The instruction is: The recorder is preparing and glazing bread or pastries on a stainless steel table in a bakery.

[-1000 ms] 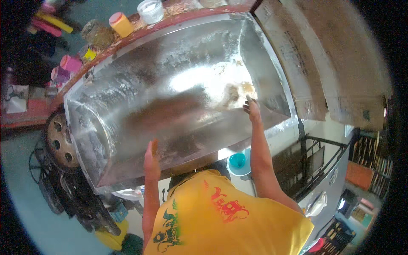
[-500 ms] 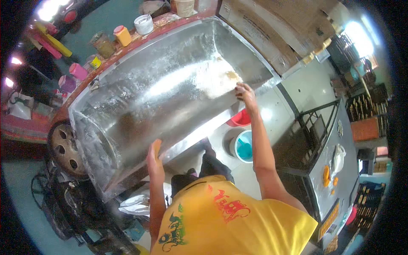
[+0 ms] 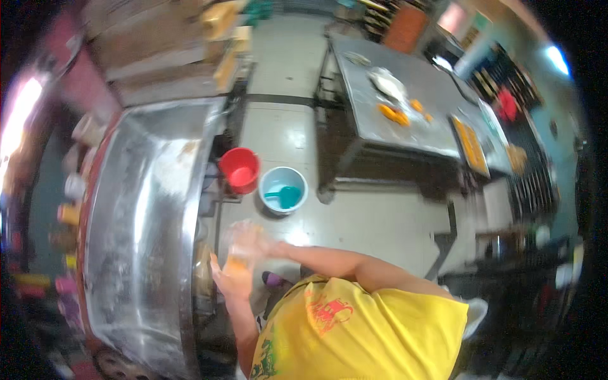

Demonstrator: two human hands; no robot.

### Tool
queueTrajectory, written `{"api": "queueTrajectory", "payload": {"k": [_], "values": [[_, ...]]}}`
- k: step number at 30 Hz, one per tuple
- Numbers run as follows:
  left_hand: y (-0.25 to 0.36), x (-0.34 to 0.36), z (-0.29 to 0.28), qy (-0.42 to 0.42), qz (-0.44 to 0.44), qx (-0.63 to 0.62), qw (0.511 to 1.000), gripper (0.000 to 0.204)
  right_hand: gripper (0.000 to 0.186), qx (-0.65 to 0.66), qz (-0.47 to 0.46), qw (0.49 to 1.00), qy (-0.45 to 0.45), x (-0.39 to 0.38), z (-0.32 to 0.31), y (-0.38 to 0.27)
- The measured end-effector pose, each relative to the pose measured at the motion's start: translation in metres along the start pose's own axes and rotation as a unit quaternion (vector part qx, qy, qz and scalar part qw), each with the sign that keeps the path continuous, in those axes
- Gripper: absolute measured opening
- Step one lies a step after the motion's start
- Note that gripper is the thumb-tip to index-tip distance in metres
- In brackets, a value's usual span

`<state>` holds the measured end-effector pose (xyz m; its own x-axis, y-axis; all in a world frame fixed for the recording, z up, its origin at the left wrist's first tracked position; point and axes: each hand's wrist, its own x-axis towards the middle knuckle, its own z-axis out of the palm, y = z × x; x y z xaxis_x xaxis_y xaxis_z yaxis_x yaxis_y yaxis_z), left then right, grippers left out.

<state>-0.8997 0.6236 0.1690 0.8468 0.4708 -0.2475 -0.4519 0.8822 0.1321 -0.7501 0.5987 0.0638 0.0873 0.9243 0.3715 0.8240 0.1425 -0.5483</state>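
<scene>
The right forearm (image 3: 323,256) stretches leftward, its blurred right hand (image 3: 249,242) overlapping the upraised left hand (image 3: 234,280) near the metal trough's (image 3: 194,215) right edge; finger contact is unclear.

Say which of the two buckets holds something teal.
The pale blue bucket, right of the red bucket: a teal scoop lies in it, while nothing teal shows in the red one.

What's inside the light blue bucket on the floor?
A teal scoop lies inside the bucket, with pale bucket interior showing around it. The scoop covers part of the bottom, so anything beneath it is hidden; whether there's liquid, I can't tell.
</scene>
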Motion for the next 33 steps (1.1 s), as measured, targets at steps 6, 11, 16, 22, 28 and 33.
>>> {"api": "queueTrajectory", "payload": {"k": [6,11,16,22,28,33], "values": [[-0.055,0.061,0.002,0.072,-0.002,0.177,0.982,0.049,0.043,-0.096,0.481,0.868,0.078,-0.294,-0.173,0.18],[-0.173,0.119,-0.012,0.136,-0.102,0.182,0.969,0.043,0.036,-0.089,0.629,0.749,0.188,-0.572,-0.265,0.159],[-0.34,0.13,-0.025,0.12,-0.202,0.175,0.956,0.046,0.047,-0.045,0.806,0.548,0.22,-0.779,-0.239,0.116],[-0.509,0.149,0.025,0.143,-0.293,0.222,0.919,0.054,0.044,0.12,0.787,0.601,0.072,-0.893,-0.199,0.093],[-0.61,0.228,0.066,0.054,-0.357,0.289,0.887,0.054,0.045,0.181,0.845,0.476,0.163,-0.865,-0.227,0.138],[-0.697,0.319,0.096,0.012,-0.371,0.301,0.879,0.052,0.045,0.186,0.826,0.507,0.159,-0.842,-0.29,0.2]]}}
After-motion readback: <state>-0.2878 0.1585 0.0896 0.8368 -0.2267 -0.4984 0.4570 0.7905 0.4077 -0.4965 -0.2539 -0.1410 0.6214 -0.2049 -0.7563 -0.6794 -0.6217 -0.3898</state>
